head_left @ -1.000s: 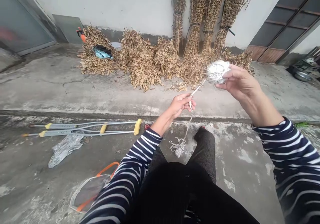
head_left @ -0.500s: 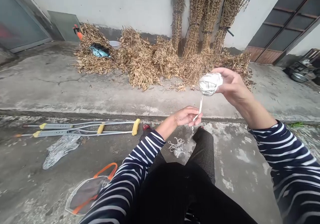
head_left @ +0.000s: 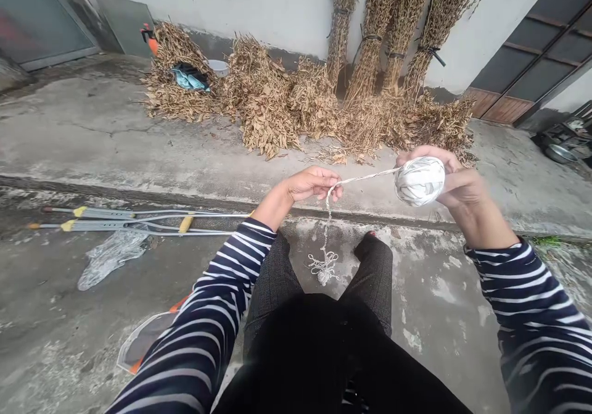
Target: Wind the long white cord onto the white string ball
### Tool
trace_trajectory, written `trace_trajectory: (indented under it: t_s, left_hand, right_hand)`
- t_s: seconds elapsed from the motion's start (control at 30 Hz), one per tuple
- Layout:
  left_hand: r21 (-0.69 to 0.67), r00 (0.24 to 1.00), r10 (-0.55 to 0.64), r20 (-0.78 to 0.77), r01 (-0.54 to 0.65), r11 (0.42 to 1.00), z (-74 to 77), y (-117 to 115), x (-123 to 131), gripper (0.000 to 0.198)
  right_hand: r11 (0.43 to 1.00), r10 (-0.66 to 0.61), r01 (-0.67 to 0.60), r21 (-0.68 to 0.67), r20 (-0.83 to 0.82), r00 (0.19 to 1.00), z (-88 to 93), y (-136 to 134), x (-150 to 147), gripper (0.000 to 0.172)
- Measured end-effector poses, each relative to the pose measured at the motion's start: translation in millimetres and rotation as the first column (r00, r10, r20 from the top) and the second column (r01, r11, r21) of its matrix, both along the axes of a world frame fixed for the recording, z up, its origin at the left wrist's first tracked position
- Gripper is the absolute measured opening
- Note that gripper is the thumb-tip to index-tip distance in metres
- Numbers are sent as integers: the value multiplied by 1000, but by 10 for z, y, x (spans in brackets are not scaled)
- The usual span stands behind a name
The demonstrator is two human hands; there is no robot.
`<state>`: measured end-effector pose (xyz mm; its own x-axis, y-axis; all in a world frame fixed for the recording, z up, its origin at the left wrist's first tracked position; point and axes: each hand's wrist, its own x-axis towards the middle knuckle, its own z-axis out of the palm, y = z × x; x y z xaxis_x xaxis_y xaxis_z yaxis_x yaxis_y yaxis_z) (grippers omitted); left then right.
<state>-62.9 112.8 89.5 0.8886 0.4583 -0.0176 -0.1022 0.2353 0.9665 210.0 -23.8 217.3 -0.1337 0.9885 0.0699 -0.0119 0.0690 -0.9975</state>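
Note:
In my right hand (head_left: 456,176) is a ball of white cord (head_left: 420,181), gripped from its right side. A strand of the cord (head_left: 365,178) stretches leftward from the ball to my left hand (head_left: 317,184), whose fingers pinch it. Below the left hand the strand hangs down between my legs. It runs to a loose, looped heap of the same cord (head_left: 324,268) on the ground.
Dry plant stalks (head_left: 268,111) lie heaped along the wall, with tied bundles (head_left: 370,56) standing upright behind. A raised concrete edge (head_left: 185,195) crosses in front of me. To the left lie crutches (head_left: 152,221), a plastic bag (head_left: 113,253) and an orange-trimmed bag (head_left: 148,340).
My right hand has moved down and right with the ball. My left hand has shifted left and up, so the strand between them is longer and runs nearly level.

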Motion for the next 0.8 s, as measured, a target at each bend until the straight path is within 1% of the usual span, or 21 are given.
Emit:
trace_trajectory:
  t_s: [0.1,0.2,0.3,0.43,0.53,0.67,0.73,0.8]
  left_hand:
    - [93,998,12,-59,-6,996,139,56,-53,24]
    - [73,996,59,-73,-54,996,182,62,-93,20]
    - [16,991,31,-127,-29,999,106,36,-92,15]
    - [4,985,-64,-160,65,998,-28,-53,1,15]
    - [57,985,-111,-132,119,991,-31,-216,65,15]
    - [115,984,-164,-69,171,978,73,-542,106,19]
    - [119,987,-156,-24,158,980,114,-692,152,22]
    - [105,990,-135,26,132,986,121,-801,226,23]
  right_hand:
    - [999,47,-47,2,35,998,-19,13,7,50]
    - [998,55,-57,22,76,996,-23,4,9,48]
    - [997,73,-76,23,99,992,-43,-13,-13,46]
    - [994,89,-92,54,72,994,-93,-33,-68,46]
    - [997,39,-39,66,7,999,-144,-41,-54,51]
    - [993,-97,105,63,-111,989,-273,-6,32,55]
    - [986,-151,161,44,-177,973,-357,27,45,55]
    - [980,-190,199,13,-228,955,-426,55,16,56]
